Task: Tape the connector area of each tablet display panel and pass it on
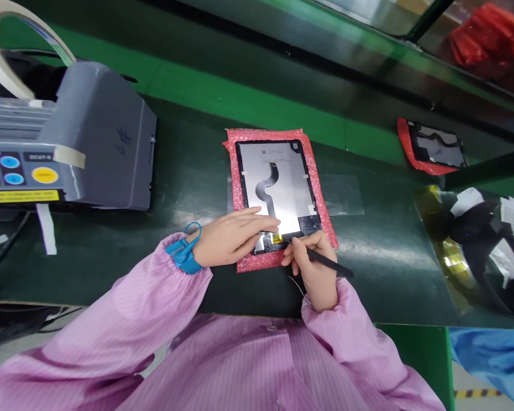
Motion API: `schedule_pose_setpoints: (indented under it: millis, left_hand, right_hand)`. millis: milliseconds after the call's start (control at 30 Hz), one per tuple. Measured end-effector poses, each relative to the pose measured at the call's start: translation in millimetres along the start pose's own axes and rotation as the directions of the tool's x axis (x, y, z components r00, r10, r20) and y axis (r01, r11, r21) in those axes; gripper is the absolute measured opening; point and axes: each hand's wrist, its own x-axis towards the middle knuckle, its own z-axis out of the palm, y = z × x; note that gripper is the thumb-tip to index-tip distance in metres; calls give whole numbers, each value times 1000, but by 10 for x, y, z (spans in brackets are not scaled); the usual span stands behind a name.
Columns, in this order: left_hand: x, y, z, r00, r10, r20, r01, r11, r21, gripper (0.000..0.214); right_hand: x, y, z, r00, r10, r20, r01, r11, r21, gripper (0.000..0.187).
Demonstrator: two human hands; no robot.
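Observation:
A tablet screen assembly point(291, 188) lies back side up on a pink bubble-wrap bag point(321, 211). A black, S-shaped flex cable point(263, 188) runs down its silver back. My left hand point(235, 234), with a blue wrist strap point(184, 255), rests flat over the lower left of the panel, fingers stretched out and touching it near the cable's lower end. Beside the fingertips is a small yellow tape patch point(276, 238). My right hand point(314, 260) is closed on slim black tweezers point(329, 262), whose tip is at the panel's lower edge, partly hidden by the fingers.
A grey tape dispenser point(107, 137) with coloured buttons stands at the left. Another panel point(437, 142) on a red bag lies at the far right. Nearer are a tape roll point(475, 234) and scraps on a clear sheet. Clear film point(342, 194) lies right of the bag.

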Motion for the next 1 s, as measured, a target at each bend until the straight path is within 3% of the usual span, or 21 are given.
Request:
schedule_pose_setpoints:
  millis: [167, 1000]
  left_hand:
    - [-12, -6, 3, 998, -43, 37, 42, 999, 24, 46]
    - [4, -18, -13, 998, 54, -30, -54, 999, 1, 45]
  right_hand:
    - [7, 16, 4, 1000, -4, 12, 4, 1000, -12, 32]
    - [-10, 31, -14, 1000, -16, 18, 17, 999, -39, 27]
